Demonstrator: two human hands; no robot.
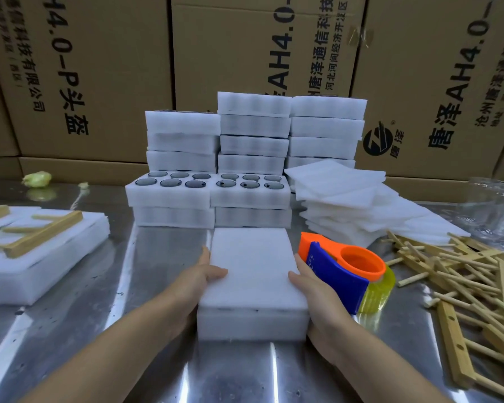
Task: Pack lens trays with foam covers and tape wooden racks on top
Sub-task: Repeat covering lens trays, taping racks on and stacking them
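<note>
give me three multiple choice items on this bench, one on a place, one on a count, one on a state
1. Where is the tape dispenser?
A) right of the near tray
B) on the racks
C) on a box

2. How many lenses show in the left open tray?
A) four
B) six
C) nine

3. What tops the near tray?
A) nothing
B) a foam cover
C) a taped rack

Answers:
1 A, it lies beside the right hand, at the tray's right side.
2 B, there are two rows of three.
3 B, a white cover hides the lenses and no rack is on it; the left hand and right hand are at its sides.
</note>
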